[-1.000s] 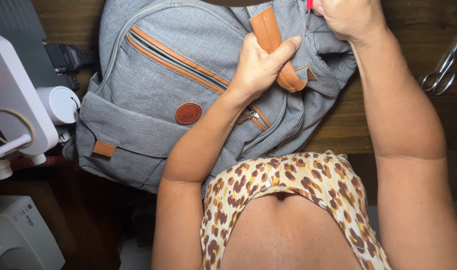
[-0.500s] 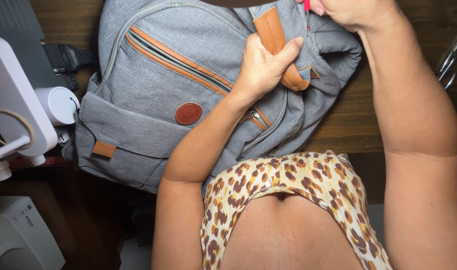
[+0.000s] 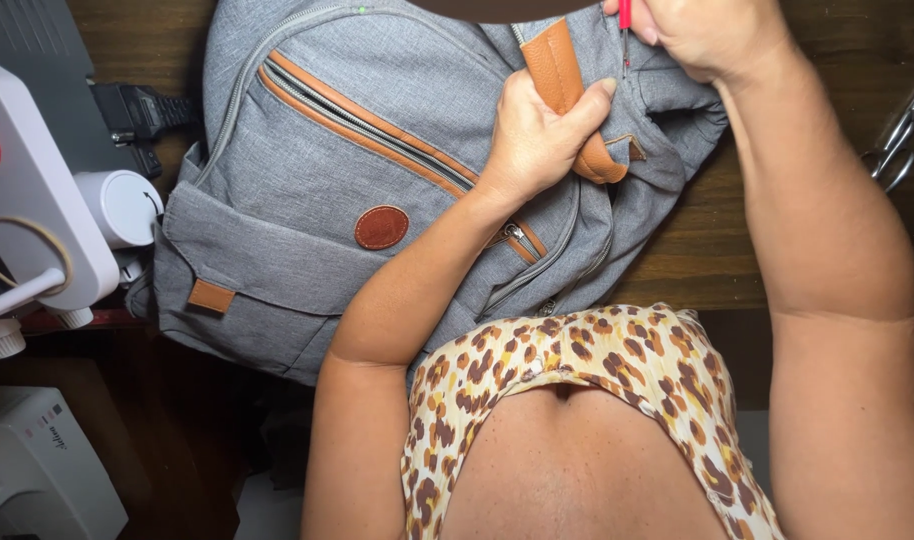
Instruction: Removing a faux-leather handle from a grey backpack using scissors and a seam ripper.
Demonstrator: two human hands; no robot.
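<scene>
My left hand (image 3: 537, 135) clamps the grey fabric backpack's tan leather strap (image 3: 567, 90); right hand (image 3: 712, 35) pinches a thin red-handled tool (image 3: 625, 30) just beside it, which I judge could slip and prick that thumb

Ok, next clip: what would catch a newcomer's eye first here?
The big grey backpack with tan trim fills the upper middle of the wooden table. The left hand grips its tan leather strap, while the right hand at the top edge holds a thin red-handled tool pointed at the fabric. A white sewing machine stands at the left.
</scene>
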